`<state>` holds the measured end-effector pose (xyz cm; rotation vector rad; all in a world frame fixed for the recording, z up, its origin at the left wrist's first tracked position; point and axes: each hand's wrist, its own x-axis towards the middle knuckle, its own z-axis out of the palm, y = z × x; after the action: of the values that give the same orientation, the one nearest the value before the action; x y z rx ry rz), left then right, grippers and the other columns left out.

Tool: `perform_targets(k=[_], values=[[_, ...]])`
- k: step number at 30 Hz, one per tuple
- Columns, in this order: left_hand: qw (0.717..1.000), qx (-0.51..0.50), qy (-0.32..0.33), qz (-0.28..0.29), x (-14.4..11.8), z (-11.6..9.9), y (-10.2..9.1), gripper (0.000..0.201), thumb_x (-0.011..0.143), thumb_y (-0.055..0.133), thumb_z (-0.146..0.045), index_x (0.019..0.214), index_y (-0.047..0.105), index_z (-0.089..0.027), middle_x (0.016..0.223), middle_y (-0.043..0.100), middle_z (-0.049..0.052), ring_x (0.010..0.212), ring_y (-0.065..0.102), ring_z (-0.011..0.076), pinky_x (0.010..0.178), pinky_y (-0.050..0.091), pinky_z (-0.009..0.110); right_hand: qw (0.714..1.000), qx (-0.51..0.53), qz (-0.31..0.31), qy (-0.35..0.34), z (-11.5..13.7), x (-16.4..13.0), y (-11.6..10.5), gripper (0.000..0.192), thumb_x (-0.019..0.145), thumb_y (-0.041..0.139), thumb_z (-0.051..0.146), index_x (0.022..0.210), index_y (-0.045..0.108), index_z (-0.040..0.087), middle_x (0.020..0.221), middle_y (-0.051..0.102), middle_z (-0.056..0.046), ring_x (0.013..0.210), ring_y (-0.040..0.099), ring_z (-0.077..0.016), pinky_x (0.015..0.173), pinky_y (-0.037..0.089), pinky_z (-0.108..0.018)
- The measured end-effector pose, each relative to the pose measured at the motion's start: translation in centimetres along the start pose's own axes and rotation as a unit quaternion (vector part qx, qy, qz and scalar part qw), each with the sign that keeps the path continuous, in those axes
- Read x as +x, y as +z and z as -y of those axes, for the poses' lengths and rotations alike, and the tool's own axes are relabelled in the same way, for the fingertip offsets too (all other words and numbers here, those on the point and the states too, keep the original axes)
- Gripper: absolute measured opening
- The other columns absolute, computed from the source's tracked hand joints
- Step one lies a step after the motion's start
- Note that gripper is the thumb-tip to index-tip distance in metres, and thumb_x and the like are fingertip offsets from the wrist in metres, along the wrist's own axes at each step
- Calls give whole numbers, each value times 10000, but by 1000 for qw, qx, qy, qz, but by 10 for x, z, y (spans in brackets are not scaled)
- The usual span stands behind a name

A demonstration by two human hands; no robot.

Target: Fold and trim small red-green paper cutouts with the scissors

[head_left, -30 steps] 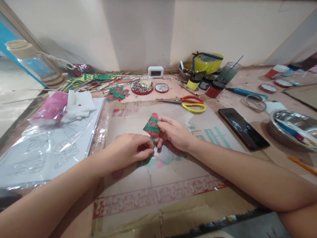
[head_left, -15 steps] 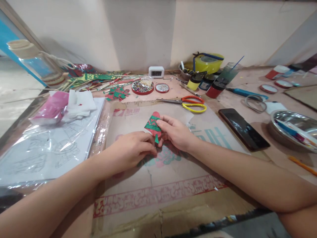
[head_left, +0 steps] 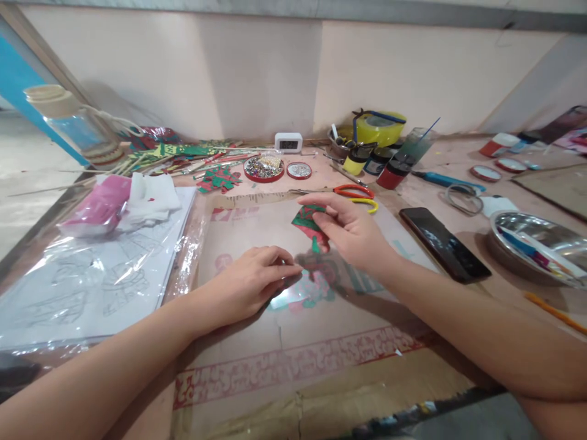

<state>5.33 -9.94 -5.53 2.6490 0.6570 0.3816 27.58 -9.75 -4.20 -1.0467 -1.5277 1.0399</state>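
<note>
Right hand (head_left: 353, 235) lifted off the cardboard sheet (head_left: 284, 342), thumb and fingers pinched on a red-and-green paper cutout (head_left: 308, 220); its far edge is covered by the fingers, pattern hard to read. Left hand (head_left: 254, 281) rests on the sheet, fingertips drawn together at a clear film over red-green shapes (head_left: 305, 293); whether it grips anything cannot be told. Scissors (head_left: 355, 194) lie behind on the tabletop, partly hidden by the right hand.

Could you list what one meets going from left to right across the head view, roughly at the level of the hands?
Pink packet → sheets under clear plastic → left hand → red-and-green cutout held in the right hand → black phone → steel bowl.
</note>
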Motion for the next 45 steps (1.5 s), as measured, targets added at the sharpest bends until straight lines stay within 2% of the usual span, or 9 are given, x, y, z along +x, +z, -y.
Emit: perform_targets(k=[5,9,13,16,19,24,35,41,45], values=[[998,-55,-29,-15,-3,0,2,266,1004,489,-225,1212,652,-195,1153,640,96,1051,619,199,925,508,349,996,-64,47,30,11,-7,-21,397,918,584,169,1294,597,297,578,517,83,466,467,-107,442,381,-211],[992,-119,-32,-36,-3,2,4,191,976,516,-163,1063,683,-194,1068,658,65,1012,630,174,922,509,328,986,-12,121,118,6,-14,-24,122,854,696,276,953,681,206,656,655,25,554,586,-129,522,474,-237],[986,-155,-39,-39,-3,5,6,213,979,478,-131,1028,679,-182,1008,675,53,939,643,153,862,524,295,957,31,239,160,4,-18,-28,271,844,715,445,785,677,183,801,704,-41,663,643,-163,620,533,-288],[987,-149,-47,-48,-3,5,7,238,983,467,-130,1087,673,-186,1038,673,61,952,636,158,853,521,293,947,8,299,119,9,-21,-31,327,898,654,483,764,672,186,1052,703,-88,952,670,-221,811,544,-342],[987,-142,-48,-50,-3,4,8,224,981,484,-143,1116,657,-187,1078,656,72,998,620,171,869,511,298,938,-64,337,47,16,-22,-30,287,988,545,385,822,675,190,1208,661,-107,1210,574,-248,988,462,-377],[987,-145,-55,-39,-6,3,7,205,981,501,-166,1115,653,-205,1084,632,65,1009,609,178,888,506,314,893,-114,433,-50,18,-14,-22,225,1017,447,234,925,645,179,1114,629,-112,1034,620,-205,915,482,-347],[987,-142,-64,-38,-8,5,9,296,980,508,-174,1265,567,-229,1178,597,74,1105,588,193,973,496,360,898,-114,424,-42,7,-2,-14,192,964,487,227,872,646,171,1036,705,-90,931,649,-201,845,501,-326],[995,-53,-78,-42,-11,6,8,544,953,582,-279,1449,360,-258,1434,470,119,1336,452,271,1112,406,470,926,-64,365,70,-11,-5,-19,281,933,575,401,910,689,146,911,714,-72,796,640,-181,730,503,-284],[996,-7,-77,-36,-11,7,4,551,948,588,-333,1434,353,-223,1474,428,147,1378,408,288,1130,386,496,947,-23,286,142,-24,-2,-31,390,865,652,537,881,703,150,862,727,-65,748,654,-180,681,510,-278]])
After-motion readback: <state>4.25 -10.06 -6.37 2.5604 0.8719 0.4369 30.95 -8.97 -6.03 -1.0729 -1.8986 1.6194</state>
